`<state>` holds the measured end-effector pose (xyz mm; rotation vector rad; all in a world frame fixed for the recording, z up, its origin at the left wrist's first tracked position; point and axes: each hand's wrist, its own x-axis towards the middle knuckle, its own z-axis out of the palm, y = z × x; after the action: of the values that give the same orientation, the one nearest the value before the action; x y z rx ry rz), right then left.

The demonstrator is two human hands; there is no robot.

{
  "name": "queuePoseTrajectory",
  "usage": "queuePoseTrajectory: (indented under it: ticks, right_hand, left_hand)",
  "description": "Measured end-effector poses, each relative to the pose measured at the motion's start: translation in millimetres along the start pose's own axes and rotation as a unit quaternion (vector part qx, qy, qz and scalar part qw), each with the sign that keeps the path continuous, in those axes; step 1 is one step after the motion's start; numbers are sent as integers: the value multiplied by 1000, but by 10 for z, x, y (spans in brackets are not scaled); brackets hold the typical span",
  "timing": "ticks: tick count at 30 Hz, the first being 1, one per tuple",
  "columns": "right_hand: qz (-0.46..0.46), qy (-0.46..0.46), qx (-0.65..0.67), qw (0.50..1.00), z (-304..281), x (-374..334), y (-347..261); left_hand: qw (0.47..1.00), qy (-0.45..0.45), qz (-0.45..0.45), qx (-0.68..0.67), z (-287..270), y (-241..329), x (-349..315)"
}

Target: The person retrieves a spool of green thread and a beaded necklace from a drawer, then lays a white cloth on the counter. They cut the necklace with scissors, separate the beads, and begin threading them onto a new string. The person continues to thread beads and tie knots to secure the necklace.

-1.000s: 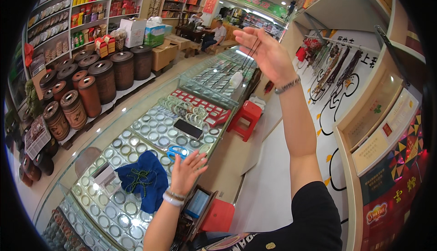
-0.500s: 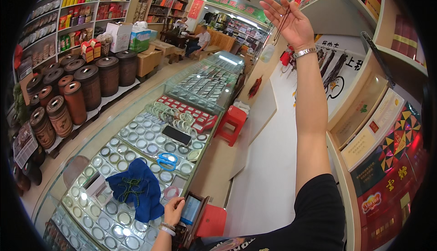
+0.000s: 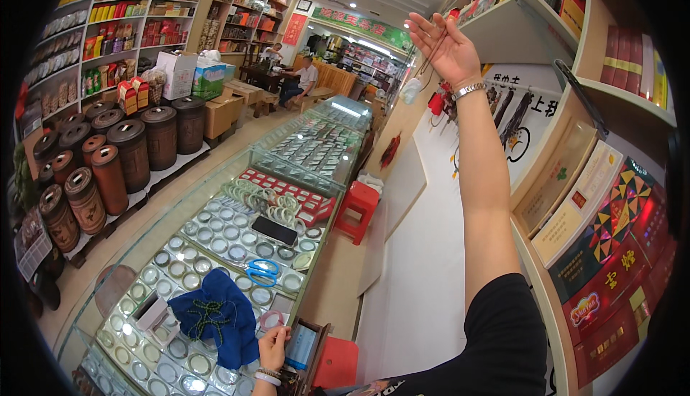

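My right hand (image 3: pixel 447 54) is raised high at the upper right, a metal bracelet on its wrist. A dark cord loops over its spread fingers by the thumb, and a pale translucent pendant (image 3: pixel 411 92) hangs from it. Low over the counter's near edge is my left hand (image 3: pixel 272 349), its fingers curled closed; what they hold, if anything, is hidden. Beside it lies a pink bangle (image 3: pixel 263 321). A blue cloth (image 3: pixel 233 338) with a dark green bead string (image 3: pixel 208 318) lies to its left. Beyond are blue-handled scissors (image 3: pixel 263 272) and a black phone (image 3: pixel 274 231).
Glass display counters (image 3: pixel 251 153) with rows of bangles run into the distance. An open drawer (image 3: pixel 307 349) and red stools (image 3: pixel 357 209) stand on their right. Shelves with boxes (image 3: pixel 611 231) rise close at right. Dark lidded canisters (image 3: pixel 129 153) line the left; two people sit far back.
The pendant now swings out into view below my right hand, which has come slightly down and left. My left hand has moved slightly lower, its fingers more curled. The view has shifted a little.
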<state>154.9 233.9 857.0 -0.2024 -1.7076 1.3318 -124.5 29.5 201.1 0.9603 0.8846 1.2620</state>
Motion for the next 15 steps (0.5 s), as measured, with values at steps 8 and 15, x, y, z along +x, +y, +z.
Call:
queuePoseTrajectory:
  ticks: [8,15]
  right_hand:
    - [-3,-15,18,1000,-52,10,23]
    - [13,-21,25,999,-12,-31,99]
  left_hand:
    - [1000,8,-5,-12,-16,-45,1]
    - [999,12,-19,-42,-22,-41,12]
